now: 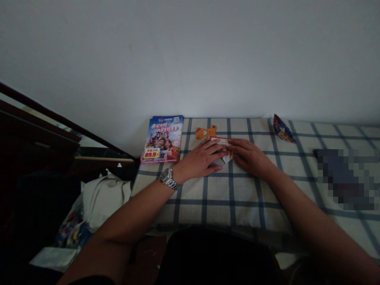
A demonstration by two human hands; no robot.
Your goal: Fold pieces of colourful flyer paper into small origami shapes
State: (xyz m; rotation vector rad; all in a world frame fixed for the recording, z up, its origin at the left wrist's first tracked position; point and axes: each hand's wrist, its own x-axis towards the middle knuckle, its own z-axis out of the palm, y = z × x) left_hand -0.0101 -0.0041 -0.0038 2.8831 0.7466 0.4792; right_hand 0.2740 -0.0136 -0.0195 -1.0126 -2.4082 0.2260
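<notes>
A folded piece of printed paper (227,157), white with red and blue parts, lies on the checked cloth under both hands. My left hand (201,159), with a metal watch on its wrist, rests over the paper's left side, its fingers stretched out and thumb apart. From the other side, my right hand (248,157) lays its fingers on the paper's right edge, loosely extended. Fingers cover much of the paper, so its full shape is hidden. An orange bear-shaped figure (206,132) lies just beyond my left fingers.
A stack of printed flyers (162,139) sits at the far left corner of the checked cloth (190,198). Toward the right stands a folded paper piece (282,130). A blurred dark object (341,174) lies farther right. White bags (103,196) are below left; a wall rises behind.
</notes>
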